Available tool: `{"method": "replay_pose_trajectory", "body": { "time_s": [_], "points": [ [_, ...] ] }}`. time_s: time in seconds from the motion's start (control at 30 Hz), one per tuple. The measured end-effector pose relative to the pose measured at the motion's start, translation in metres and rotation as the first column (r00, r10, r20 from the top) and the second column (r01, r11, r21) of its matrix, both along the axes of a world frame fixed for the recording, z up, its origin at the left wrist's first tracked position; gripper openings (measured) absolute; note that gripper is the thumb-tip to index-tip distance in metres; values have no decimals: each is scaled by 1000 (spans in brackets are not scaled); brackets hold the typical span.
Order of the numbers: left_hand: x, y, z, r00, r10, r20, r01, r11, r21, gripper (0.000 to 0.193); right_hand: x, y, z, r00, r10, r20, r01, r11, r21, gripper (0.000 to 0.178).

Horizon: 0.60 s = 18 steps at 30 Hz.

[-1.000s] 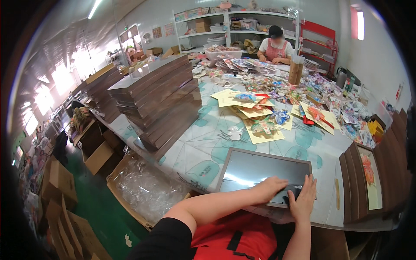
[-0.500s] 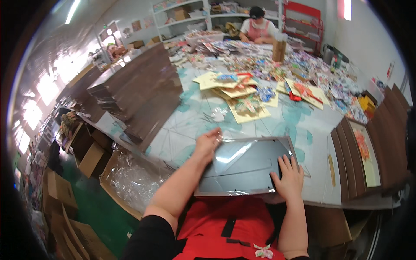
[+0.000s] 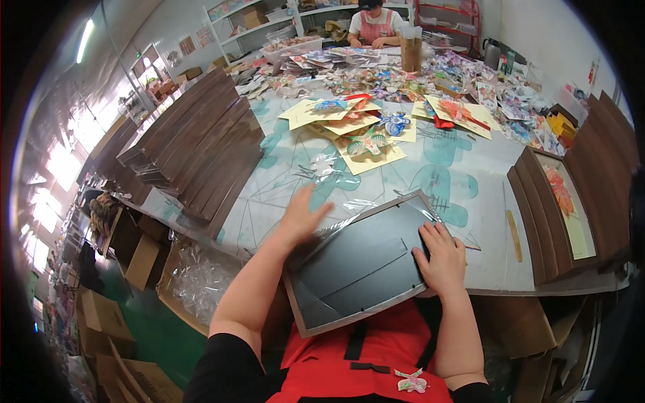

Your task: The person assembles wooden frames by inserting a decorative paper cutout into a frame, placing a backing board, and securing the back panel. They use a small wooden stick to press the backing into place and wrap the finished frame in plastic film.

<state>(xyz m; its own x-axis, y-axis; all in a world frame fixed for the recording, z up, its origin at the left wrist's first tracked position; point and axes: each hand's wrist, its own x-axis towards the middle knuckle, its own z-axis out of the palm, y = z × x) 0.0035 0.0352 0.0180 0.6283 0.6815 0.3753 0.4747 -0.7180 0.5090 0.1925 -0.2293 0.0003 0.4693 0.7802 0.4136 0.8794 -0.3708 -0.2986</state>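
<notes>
A picture frame (image 3: 356,258) lies face down at the table's near edge, its dark backing board up and its near left corner over my red apron. Clear plastic film (image 3: 359,207) shows along its far edge. My right hand (image 3: 443,260) holds the frame's right end, fingers and thumb resting on the backing. My left hand (image 3: 302,216) is off the frame, just beyond its far left side, with thumb and fingers apart and nothing visible in them; it is slightly blurred. What lies under the frame is hidden.
Brown frames are stacked at left (image 3: 195,148); more frames (image 3: 564,215) stand at right beside a thin wooden strip (image 3: 514,235). Yellow cards with colourful figures (image 3: 366,144) lie ahead. A carton of clear film (image 3: 201,275) sits below left. Across the table, a person (image 3: 376,30) works.
The frame has turned, its right end swinging away and its left end toward me. My left hand has come off its far edge and moved left; my right hand stays on it.
</notes>
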Motion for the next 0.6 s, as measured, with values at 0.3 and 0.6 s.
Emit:
{"method": "replay_pose_trajectory", "body": {
  "time_s": [0.3,0.6],
  "points": [
    [-48,-3,-11,994,-88,-68,78,986,-144,18,-1,2,1,1000,-6,12,6,1000,19,43],
    [-38,30,-13,995,-28,95,8,979,202,24,0,0,1,1000,-9,7,9,1000,8,41]
  ]
}}
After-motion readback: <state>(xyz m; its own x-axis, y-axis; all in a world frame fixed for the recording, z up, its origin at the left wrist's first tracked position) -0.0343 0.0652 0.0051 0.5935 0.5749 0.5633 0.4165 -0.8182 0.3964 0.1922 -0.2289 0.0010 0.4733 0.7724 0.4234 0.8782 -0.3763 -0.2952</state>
